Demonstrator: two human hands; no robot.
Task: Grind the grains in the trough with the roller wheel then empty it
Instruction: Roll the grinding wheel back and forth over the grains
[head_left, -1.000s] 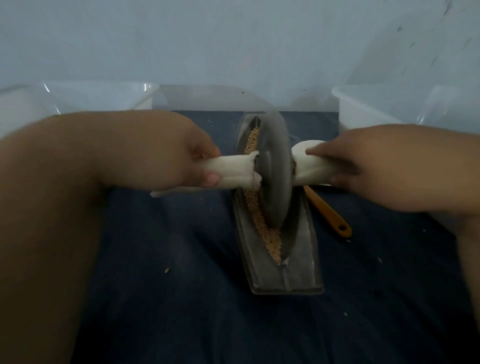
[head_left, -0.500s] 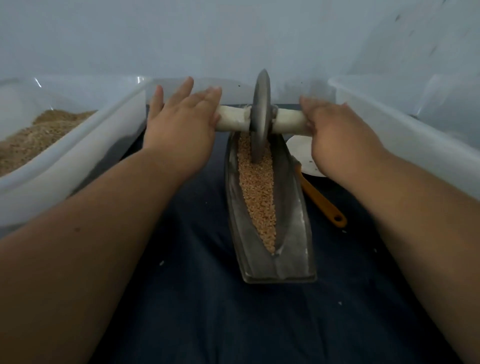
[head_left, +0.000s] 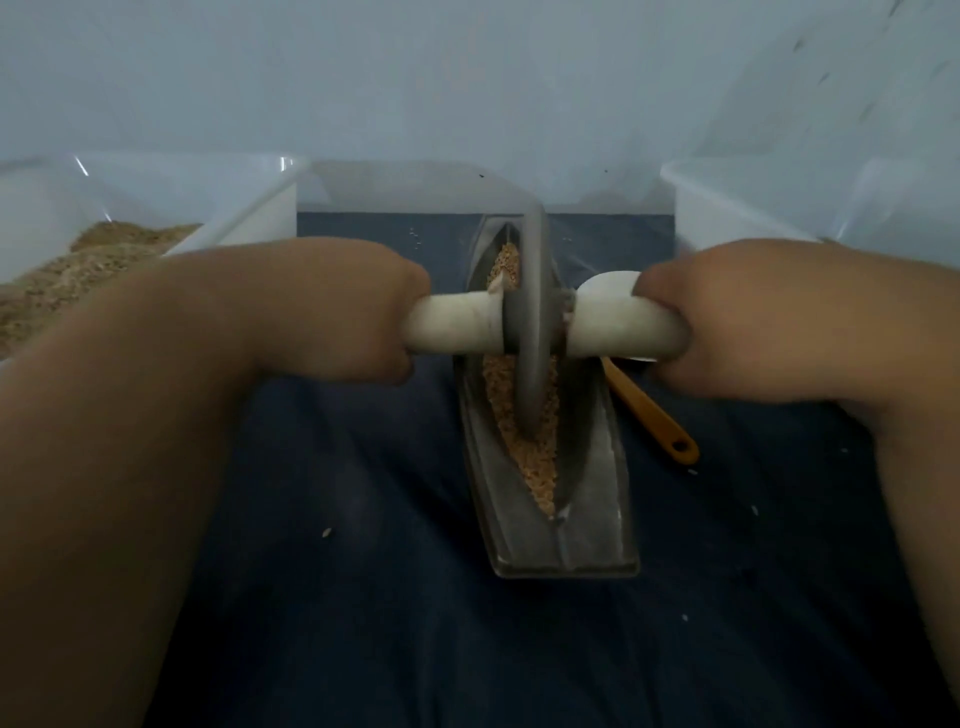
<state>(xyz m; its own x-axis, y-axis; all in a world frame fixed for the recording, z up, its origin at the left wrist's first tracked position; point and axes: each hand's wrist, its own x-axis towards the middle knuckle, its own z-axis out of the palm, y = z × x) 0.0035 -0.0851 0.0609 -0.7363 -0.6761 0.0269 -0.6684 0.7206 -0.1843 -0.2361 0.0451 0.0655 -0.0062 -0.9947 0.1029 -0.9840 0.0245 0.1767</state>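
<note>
grinding is the step in hand by the look of it, and there's only the head view to go on. the left hand (head_left: 332, 312) is wrapped round the left handle (head_left: 452, 325) of the roller wheel (head_left: 532, 332) and the right hand (head_left: 737, 322) is clamped on the right handle (head_left: 623, 327), so both fists are closed on the white bar with the grey disc upright between them. the wheel sits about mid-length in the metal trough (head_left: 597, 493), its rim down in the grains (head_left: 535, 462), which fill the groove from far tip to near tip. the trough lies lengthwise on the dark blue cloth (head_left: 363, 545), between a clear bin (head_left: 249, 208) holding husky grain on the left and a white bin (head_left: 727, 208) on the right. an orange-handled spoon (head_left: 649, 415) lies just beside the trough's right wall. my take: the grain looks pretty coarse, so emptying is a way off. i'd press evenly with both hands so the disc doesn't tilt and climb a wall, and roll the full length without overshooting the tips, since a few grains already lie scattered on the cloth.
</note>
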